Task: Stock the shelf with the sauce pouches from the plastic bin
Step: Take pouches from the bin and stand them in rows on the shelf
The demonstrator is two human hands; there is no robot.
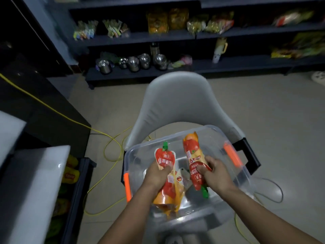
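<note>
A clear plastic bin (218,138) with orange latches rests on a grey chair. My left hand (158,175) grips a red and orange sauce pouch (165,155) with its green cap pointing away from me. My right hand (216,171) grips a second sauce pouch (191,148) turned the other way, its green cap toward me. Both pouches are held over the bin. Another pouch (182,176) lies in the bin between my hands, partly hidden. The dark shelf (140,74) stands beyond the chair.
The grey chair (177,101) stands between me and the shelves. The shelves carry steel pots (133,63), snack packets (158,20) and a white bottle (218,50). A yellow cable (109,138) trails across the floor. A white counter (35,182) and dark cabinet are at the left.
</note>
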